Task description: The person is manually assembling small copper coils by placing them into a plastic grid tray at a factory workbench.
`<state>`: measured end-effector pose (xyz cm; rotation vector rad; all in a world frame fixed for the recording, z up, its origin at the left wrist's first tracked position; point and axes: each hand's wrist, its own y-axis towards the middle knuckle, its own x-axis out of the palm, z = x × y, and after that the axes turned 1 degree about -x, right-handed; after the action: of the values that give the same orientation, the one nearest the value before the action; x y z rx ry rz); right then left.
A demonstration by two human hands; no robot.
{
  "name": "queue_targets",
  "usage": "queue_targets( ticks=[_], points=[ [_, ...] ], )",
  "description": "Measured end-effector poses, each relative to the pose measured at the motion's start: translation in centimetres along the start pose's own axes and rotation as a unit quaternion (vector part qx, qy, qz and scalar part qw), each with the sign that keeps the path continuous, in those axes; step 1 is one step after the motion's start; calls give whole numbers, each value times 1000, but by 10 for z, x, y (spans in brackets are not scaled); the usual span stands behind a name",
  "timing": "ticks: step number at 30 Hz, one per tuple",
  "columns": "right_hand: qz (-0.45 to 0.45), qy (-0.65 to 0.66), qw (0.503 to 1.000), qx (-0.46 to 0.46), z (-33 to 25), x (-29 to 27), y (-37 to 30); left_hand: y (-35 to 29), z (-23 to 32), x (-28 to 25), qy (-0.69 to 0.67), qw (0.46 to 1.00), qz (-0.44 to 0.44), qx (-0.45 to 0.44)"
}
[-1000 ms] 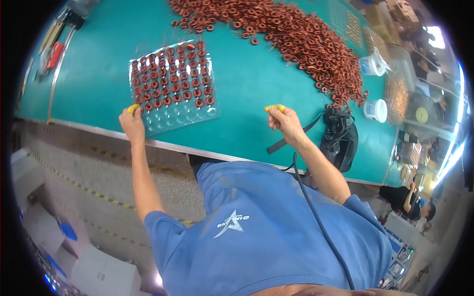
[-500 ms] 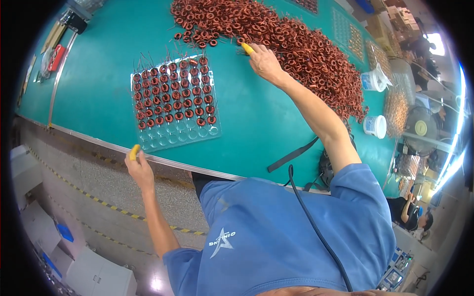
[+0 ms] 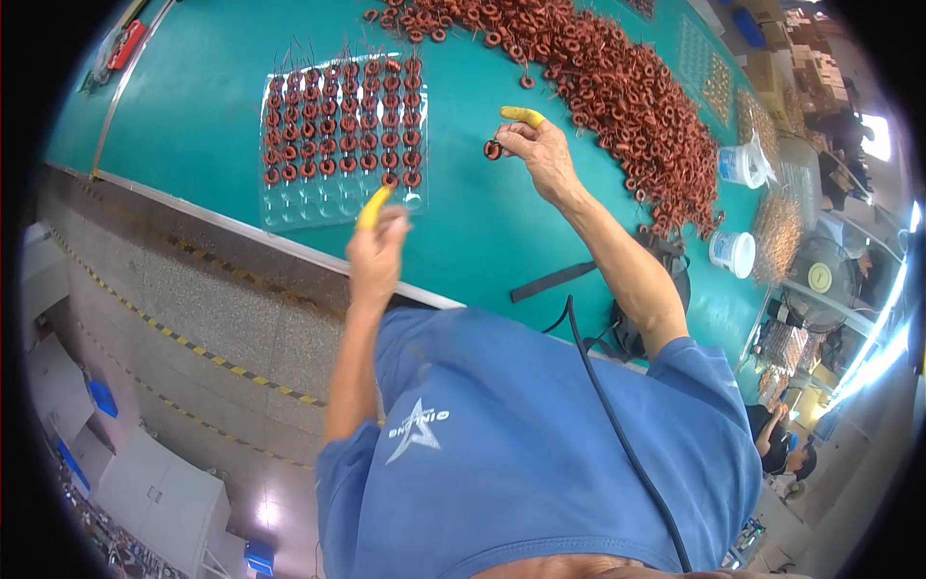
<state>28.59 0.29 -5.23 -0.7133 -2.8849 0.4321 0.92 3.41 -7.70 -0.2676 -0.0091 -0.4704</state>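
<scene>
My right hand (image 3: pixel 546 159), with a yellow cover on one finger, pinches a small copper-wound ring coil (image 3: pixel 492 150) over the green tabletop, left of the coil pile (image 3: pixel 617 87). Just beyond the table's front edge hovers my left hand (image 3: pixel 378 246), somewhat blurred, its yellow-covered finger stretched toward the clear plastic tray (image 3: pixel 318 214). Nothing shows in that hand and its fingers look apart. Rows of the same red-brown coils (image 3: pixel 328 125) fill most of the tray, wire leads sticking up. The cups along its near side hold no coils.
White tubs (image 3: pixel 733 253) stand at the right, near more filled trays (image 3: pixel 776 227). A black strap (image 3: pixel 552 281) and a dark bag (image 3: pixel 632 314) lie near me on the table. A red object (image 3: pixel 127 44) is at the far left. Another person (image 3: pixel 786 439) sits at far right.
My right hand has come back from the pile toward me with a coil in its fingers. My left hand has moved right along the table edge, nearer the tray's corner.
</scene>
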Motion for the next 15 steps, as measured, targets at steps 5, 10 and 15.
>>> queue_targets(
  ticks=[5, 10, 15],
  points=[
    [-33, 50, 998, 19, -17, 33, -63, 8, 18, 81, -77, 992, -82, 58],
    [-51, -61, 997, -7, -25, 38, -90, -9, 19, 75, 60, 988, -48, 134],
    [-113, -75, 991, 18, -24, 46, -107, -32, 32, 50, 22, 992, -103, 73]
  ],
)
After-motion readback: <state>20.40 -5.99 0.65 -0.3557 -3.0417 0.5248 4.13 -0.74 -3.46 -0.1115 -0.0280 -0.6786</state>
